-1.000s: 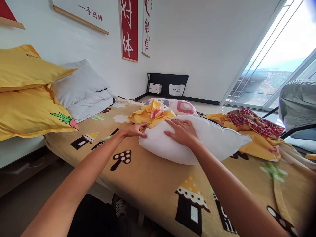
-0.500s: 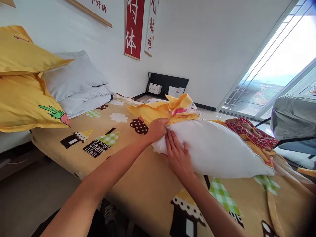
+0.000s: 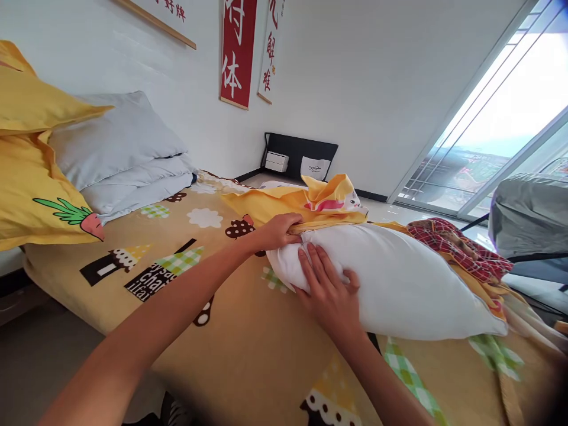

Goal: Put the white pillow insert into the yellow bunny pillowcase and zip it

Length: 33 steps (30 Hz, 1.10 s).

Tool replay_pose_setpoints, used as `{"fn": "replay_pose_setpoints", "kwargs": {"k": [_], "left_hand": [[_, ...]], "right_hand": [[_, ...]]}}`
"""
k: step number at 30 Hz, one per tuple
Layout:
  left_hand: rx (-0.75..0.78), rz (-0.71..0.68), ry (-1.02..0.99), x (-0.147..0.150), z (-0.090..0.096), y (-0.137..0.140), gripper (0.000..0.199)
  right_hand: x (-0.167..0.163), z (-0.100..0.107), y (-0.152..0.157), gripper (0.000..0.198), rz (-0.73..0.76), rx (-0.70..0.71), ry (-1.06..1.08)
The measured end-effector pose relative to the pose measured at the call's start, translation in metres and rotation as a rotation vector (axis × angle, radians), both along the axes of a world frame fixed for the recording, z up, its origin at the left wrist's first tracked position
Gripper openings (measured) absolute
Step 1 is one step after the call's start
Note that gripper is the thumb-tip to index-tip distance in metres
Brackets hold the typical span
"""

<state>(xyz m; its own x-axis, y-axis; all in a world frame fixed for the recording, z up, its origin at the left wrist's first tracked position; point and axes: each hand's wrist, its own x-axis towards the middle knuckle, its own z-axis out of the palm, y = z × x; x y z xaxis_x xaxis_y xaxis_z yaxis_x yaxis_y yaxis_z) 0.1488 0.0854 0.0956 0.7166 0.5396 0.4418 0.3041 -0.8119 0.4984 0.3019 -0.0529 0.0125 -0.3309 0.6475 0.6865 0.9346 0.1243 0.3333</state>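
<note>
A plump white pillow (image 3: 399, 284) lies on the patterned bed sheet (image 3: 248, 331), with a yellow pillowcase (image 3: 275, 204) bunched along its far side. My left hand (image 3: 281, 231) is closed on the edge of the pillowcase at the pillow's near left corner; its fingertips are partly hidden. On the pillow's near left end rests my right hand (image 3: 331, 290), palm down, with fingers stretched out and the last one bent. A rabbit print shows on the folded-up part of the case.
Yellow pillows (image 3: 35, 171) and stacked grey-white pillows (image 3: 119, 142) stand at the left by the wall. Red plaid cloth (image 3: 459, 245) lies beyond the white pillow. A grey-covered chair (image 3: 526, 216) stands at the right, and a black bench (image 3: 299, 154) stands at the back.
My right hand has slid slightly back from my left hand, its fingers spreading more. My left hand keeps its grip on the pillowcase. The view has shifted a little.
</note>
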Motion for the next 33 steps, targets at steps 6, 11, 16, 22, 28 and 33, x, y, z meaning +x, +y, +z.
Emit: {"fn": "replay_pose_setpoints", "kwargs": {"k": [6, 11, 16, 22, 28, 33], "left_hand": [[0.032, 0.034, -0.013, -0.004, -0.004, 0.000, 0.022], [-0.107, -0.166, 0.171, -0.023, 0.010, 0.008, 0.022], [0.148, 0.062, 0.206, -0.013, -0.001, 0.004, 0.011], [0.230, 0.403, -0.007, 0.004, -0.035, -0.004, 0.007], [0.324, 0.203, 0.057, -0.009, -0.043, -0.008, 0.027], [0.462, 0.212, 0.186, -0.006, -0.058, -0.014, 0.029]], "right_hand": [[0.008, 0.000, -0.003, 0.064, -0.024, 0.014, 0.001], [0.007, 0.002, 0.002, 0.057, -0.031, 0.001, -0.023], [-0.002, 0.016, 0.017, 0.057, -0.013, -0.121, -0.004], [-0.018, 0.030, 0.040, 0.058, 0.017, -0.282, -0.060], [-0.003, 0.027, 0.059, 0.039, -0.033, -0.168, -0.051], [0.023, 0.011, 0.057, 0.031, 0.073, 0.170, -0.189]]}}
